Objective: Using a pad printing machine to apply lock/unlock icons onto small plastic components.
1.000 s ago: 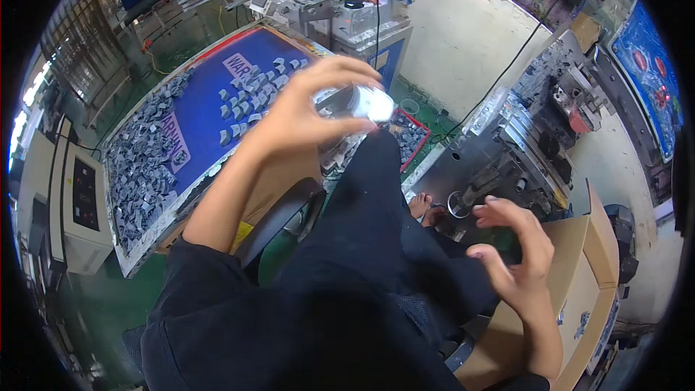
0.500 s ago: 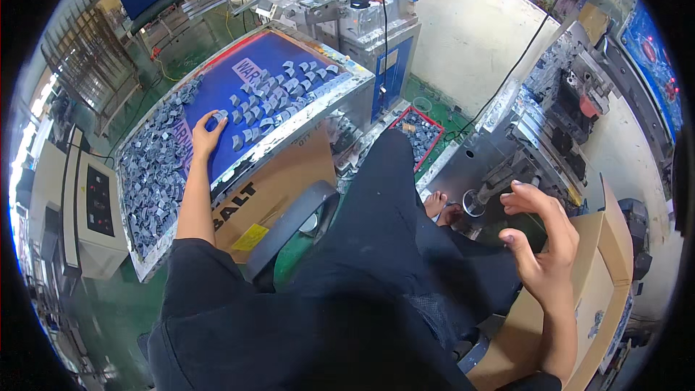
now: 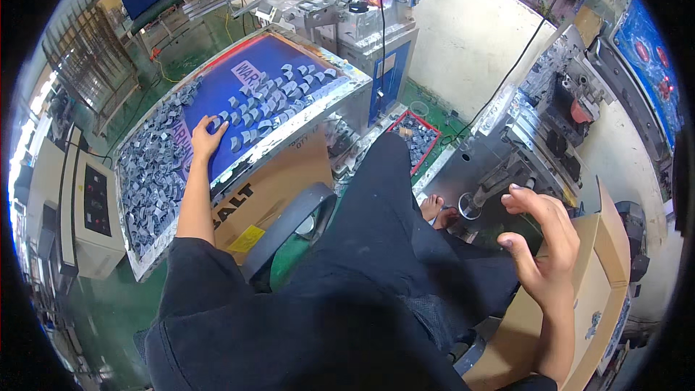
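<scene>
On the left, my left hand [image 3: 205,139] reaches over a blue-topped table [image 3: 217,76], thumb and forefinger curled around a small grey curved piece [image 3: 216,124]. Similar pieces stand spaced out in rows [image 3: 268,100] to the right of its fingertips. Under and beyond my left wrist, a dense heap of loose grey pieces [image 3: 153,181] covers the table's left part. My right hand [image 3: 546,250] hangs in the air on the right, its fingers bent and apart from the thumb, with nothing in it. An open cardboard box [image 3: 590,282] is beside and below it.
A machine [image 3: 539,137] with metal fixtures stands at the right. A red-rimmed tray [image 3: 434,146] of grey pieces lies on the floor ahead. Against the near side of the table leans a cardboard sheet [image 3: 289,166], with a dark curved chair part [image 3: 289,228] close to my lap.
My left hand has drawn back slightly to the left and nearer, and a grey piece now stands just beyond its fingertips. My right hand has hardly moved.
</scene>
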Action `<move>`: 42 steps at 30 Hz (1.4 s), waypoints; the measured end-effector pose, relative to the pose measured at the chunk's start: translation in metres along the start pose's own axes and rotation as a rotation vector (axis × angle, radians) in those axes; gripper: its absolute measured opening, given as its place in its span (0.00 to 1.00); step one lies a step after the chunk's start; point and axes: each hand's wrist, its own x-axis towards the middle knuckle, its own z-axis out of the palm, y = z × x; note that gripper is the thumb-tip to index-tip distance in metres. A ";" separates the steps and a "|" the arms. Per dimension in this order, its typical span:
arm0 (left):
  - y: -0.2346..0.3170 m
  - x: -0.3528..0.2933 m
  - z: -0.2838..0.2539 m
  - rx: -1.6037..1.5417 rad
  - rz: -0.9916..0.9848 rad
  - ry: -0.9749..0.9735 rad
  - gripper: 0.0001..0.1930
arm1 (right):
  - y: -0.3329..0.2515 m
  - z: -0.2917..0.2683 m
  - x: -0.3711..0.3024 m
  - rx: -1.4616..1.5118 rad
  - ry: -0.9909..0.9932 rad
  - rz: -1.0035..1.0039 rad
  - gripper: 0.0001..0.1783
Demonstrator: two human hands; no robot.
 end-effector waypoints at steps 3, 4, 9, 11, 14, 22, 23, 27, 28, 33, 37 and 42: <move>0.004 0.004 0.008 -0.031 0.000 -0.023 0.34 | -0.001 -0.007 -0.002 -0.026 0.012 0.012 0.30; 0.008 0.005 0.013 -0.046 -0.004 -0.040 0.35 | -0.001 -0.009 -0.001 -0.043 0.020 0.011 0.30; -0.018 0.023 -0.006 -0.149 -0.073 -0.011 0.38 | 0.022 -0.043 0.003 -0.131 0.168 0.002 0.23; 0.005 0.029 0.013 0.049 0.059 0.081 0.39 | 0.045 -0.061 0.006 -0.151 0.336 0.046 0.15; 0.025 0.072 -0.013 -0.272 0.159 0.311 0.29 | 0.087 -0.115 -0.021 -0.048 0.527 0.251 0.11; 0.288 0.057 0.028 -0.821 0.482 -0.003 0.18 | 0.154 -0.185 -0.167 -0.352 -0.152 1.126 0.08; 0.339 0.037 0.032 -0.832 0.551 -0.071 0.17 | 0.165 -0.188 -0.201 -0.303 -0.238 1.232 0.09; 0.460 -0.018 0.050 -1.058 0.633 -0.452 0.14 | 0.175 -0.157 -0.245 -0.406 -0.206 1.160 0.20; 0.487 -0.031 0.055 -1.107 0.701 -0.498 0.14 | 0.185 -0.148 -0.255 -0.376 -0.137 1.174 0.22; 0.579 -0.088 0.043 -1.080 0.913 -0.746 0.13 | 0.199 -0.120 -0.252 -0.101 -0.003 1.300 0.19; 0.624 -0.108 0.023 -1.034 1.108 -0.848 0.13 | 0.200 -0.117 -0.267 -0.188 0.141 1.126 0.07; 0.640 -0.114 0.025 -0.933 1.184 -0.945 0.21 | 0.187 -0.118 -0.251 -0.168 0.280 1.325 0.04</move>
